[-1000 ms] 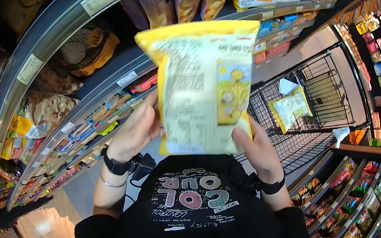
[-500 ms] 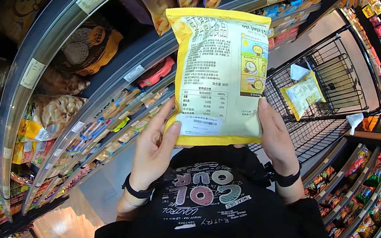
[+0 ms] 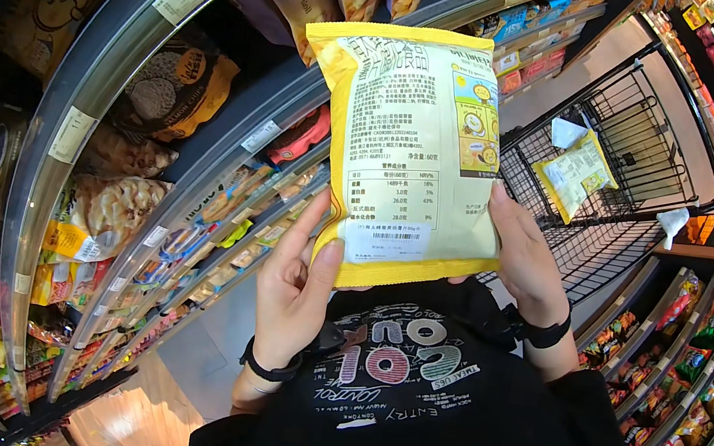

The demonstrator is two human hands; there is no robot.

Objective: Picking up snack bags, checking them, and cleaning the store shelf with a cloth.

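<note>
Between my two hands is a puffy yellow and pale-green snack bag point(image 3: 419, 163), its printed back with a nutrition table and a barcode turned up toward me. My left hand point(image 3: 296, 274) grips the lower left corner, thumb on the front and fingers along the side and behind. At the lower right edge my right hand point(image 3: 526, 256) holds the bag, the thumb on its side and the other fingers hidden underneath. A similar yellow and pale bag point(image 3: 577, 175) lies in the black wire shopping cart point(image 3: 626, 112) beyond my right hand.
Curved shelves point(image 3: 74, 138) of bagged snacks rise on my left, with purple bags point(image 3: 295, 0) on a shelf ahead. On the right stand low racks point(image 3: 678, 390) of small colourful packets. Wood-coloured floor point(image 3: 147, 405) shows at the lower left.
The bag's lower edge and both hands have shifted slightly down and to the right in view, and the bag has tilted a little. My grip on it stays the same.
</note>
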